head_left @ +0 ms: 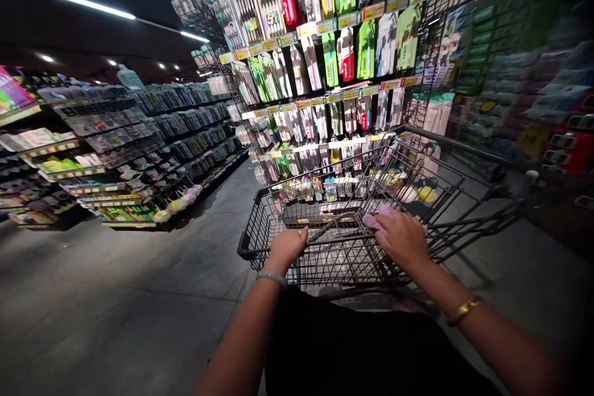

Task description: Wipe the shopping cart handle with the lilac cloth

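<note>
one display rack stands beyond our wire cart in the head view: our left hand curls its fingers on the near rim, our right hand closes on lilac material there. we judge the wire cart stiff, best gripped by its rim, the lilac material soft, light.

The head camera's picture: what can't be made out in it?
Lilac item, head view: partly covered by the right hand; its kind is unclear.
Left hand, head view: its own back hides the fingertips.
Price tags, head view: print too small to read.
Far-right shelves, head view: blurred and dim.
</note>
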`<control>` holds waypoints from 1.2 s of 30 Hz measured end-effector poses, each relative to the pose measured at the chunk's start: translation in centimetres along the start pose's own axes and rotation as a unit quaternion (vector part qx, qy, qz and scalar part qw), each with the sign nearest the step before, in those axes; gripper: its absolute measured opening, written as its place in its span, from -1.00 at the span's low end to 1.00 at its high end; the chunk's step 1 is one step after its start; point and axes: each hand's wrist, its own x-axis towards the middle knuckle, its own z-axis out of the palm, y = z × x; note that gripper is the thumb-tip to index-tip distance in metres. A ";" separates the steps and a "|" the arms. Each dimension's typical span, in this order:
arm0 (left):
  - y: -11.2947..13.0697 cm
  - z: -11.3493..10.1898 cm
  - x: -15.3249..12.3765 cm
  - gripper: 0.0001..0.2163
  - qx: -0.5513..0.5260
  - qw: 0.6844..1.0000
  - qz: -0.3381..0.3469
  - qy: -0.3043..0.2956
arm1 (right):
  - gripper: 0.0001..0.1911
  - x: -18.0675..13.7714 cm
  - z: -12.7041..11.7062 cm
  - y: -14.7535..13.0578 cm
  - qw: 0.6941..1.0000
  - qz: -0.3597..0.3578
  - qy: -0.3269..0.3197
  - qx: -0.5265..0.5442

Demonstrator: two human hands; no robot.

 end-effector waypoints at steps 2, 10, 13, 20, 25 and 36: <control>0.4 0.0 0.2 -0.28 -0.003 1.000 -0.003 -0.001 | -0.70 0.0 0.7 -2.1 1.000 -0.016 0.013 0.016; 1.6 0.2 0.1 -0.28 -0.008 1.000 -0.019 0.001 | -0.59 -2.8 2.4 1.3 0.983 -0.167 0.076 0.029; 2.5 0.4 0.4 -0.29 -0.011 1.000 -0.008 0.004 | -0.65 -3.4 2.5 1.2 0.991 -0.043 0.124 0.001; 5.7 0.4 0.4 -0.36 0.001 0.999 0.036 0.013 | -0.67 -0.7 1.7 -4.4 0.995 -0.090 0.027 0.038; 7.9 0.4 0.1 -0.39 0.001 0.998 0.062 0.019 | -0.68 -0.1 0.4 -0.1 0.998 -0.068 -0.002 0.013; 8.9 -0.4 -1.8 -0.43 0.007 0.996 0.080 0.042 | -0.79 -1.0 1.2 0.2 0.993 -0.097 0.047 0.043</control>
